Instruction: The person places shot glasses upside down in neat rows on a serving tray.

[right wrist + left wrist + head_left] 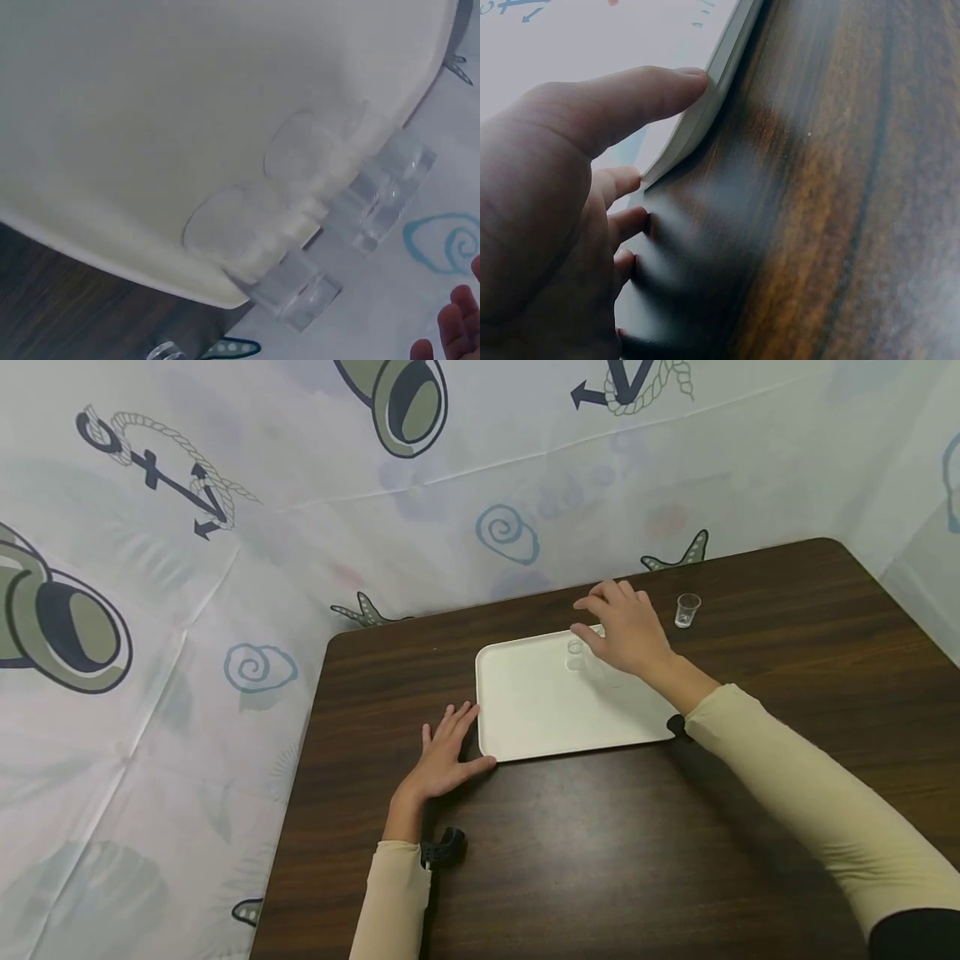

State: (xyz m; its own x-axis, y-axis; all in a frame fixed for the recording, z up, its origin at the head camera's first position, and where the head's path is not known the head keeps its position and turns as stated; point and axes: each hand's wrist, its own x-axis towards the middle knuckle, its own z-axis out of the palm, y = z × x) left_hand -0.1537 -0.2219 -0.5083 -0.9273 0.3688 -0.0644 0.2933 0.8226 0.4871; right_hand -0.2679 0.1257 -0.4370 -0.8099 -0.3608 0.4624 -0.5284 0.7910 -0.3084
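Note:
My left hand (442,764) rests at the near left corner of a white tray (525,718), its fingers spread along the side and the thumb (641,94) touching the rim. Over the tray's far right part hovers my right hand (630,631), thumb and fingers apart with nothing between them. Beside its thumb, a small clear shot glass (575,654) stands upside down on the tray. In the right wrist view, inverted shot glasses (259,251) line the far edge of the tray, thick bases upward. My right fingertips (457,330) show at that view's lower corner, away from the glasses.
Another clear shot glass (686,611) stands upright on the dark wooden table (585,843), right of the tray. A patterned cloth (420,527) hangs behind the table and along its left side.

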